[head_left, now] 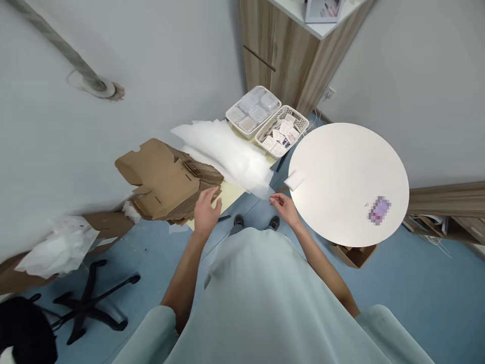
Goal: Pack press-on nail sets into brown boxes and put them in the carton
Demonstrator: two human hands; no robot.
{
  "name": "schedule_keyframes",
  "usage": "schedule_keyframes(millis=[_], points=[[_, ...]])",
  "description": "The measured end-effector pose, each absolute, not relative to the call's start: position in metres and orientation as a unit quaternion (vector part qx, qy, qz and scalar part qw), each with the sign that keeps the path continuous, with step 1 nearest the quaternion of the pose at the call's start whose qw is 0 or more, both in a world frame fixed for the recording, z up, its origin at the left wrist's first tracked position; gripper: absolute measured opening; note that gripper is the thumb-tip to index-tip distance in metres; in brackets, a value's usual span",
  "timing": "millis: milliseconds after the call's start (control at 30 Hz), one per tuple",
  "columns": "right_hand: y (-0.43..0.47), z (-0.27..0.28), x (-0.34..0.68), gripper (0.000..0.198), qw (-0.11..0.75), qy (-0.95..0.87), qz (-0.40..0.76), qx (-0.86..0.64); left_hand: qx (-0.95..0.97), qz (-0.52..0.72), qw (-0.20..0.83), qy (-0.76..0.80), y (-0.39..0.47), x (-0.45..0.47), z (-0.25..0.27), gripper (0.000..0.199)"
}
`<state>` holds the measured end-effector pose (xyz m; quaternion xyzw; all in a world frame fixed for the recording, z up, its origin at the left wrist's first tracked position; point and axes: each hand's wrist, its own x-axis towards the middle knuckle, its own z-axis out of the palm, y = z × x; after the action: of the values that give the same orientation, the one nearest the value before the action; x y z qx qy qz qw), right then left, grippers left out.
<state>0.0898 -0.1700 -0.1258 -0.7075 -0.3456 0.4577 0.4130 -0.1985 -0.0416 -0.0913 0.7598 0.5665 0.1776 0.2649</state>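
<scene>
My left hand is at the right edge of a stack of flat brown cardboard boxes, its thumb apart from the fingers and nothing seen in it. My right hand has thumb and fingertips pinched at the near right corner of a thin white foam sheet. That sheet belongs to a loose pile of white foam sheets lying beside the boxes. Left of my right hand's reach, the pile covers part of a pale yellow tabletop. A small white packet rests on the round table's edge, just beyond my right hand.
Behind the sheets stand a white bin of clear-lidded packs and a white basket with small printed packets. A white round table at right bears a blurred purple item. A chair base stands lower left.
</scene>
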Motion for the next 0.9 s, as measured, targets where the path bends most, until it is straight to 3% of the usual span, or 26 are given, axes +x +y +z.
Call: schedule_keyframes(millis=[233, 433, 567, 733, 900], points=[[-0.13, -0.089, 0.005, 0.03, 0.416, -0.382, 0.435, -0.701, 0.755, 0.071, 0.246, 0.603, 0.02, -0.318, -0.114, 0.045], [-0.106, -0.076, -0.066, 0.025, 0.367, -0.417, 0.419, -0.718, 0.779, 0.07, 0.279, 0.557, 0.041, -0.354, -0.122, 0.04], [-0.088, -0.065, -0.105, 0.029, 0.286, -0.472, 0.407, -0.728, 0.786, 0.05, 0.268, 0.555, 0.053, -0.356, -0.122, 0.044], [-0.046, -0.064, -0.151, 0.056, 0.161, -0.57, 0.407, -0.695, 0.81, 0.029, 0.224, 0.541, 0.056, -0.346, -0.125, 0.042], [-0.018, -0.087, -0.178, 0.056, 0.036, -0.616, 0.372, -0.693, 0.822, 0.037, 0.211, 0.527, 0.05, -0.344, -0.125, 0.038]])
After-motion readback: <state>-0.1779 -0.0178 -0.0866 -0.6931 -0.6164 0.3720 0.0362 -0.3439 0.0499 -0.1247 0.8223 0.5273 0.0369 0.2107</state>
